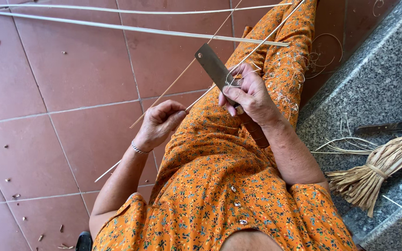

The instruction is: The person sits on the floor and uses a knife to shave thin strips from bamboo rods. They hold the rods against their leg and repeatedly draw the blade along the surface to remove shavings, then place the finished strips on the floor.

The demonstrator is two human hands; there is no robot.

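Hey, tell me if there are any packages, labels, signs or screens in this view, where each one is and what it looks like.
None in view: no package, label, sign or screen.
What shows instead: the left hand pinches a thin cane strip.
The right hand holds a flat grey knife blade against it, over an orange flowered dress.
A tied straw bundle lies on the grey stone step.

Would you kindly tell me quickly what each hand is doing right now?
Left hand: closed, pinching a thin cane strip.
Right hand: closed around a knife, its blade against the strip.
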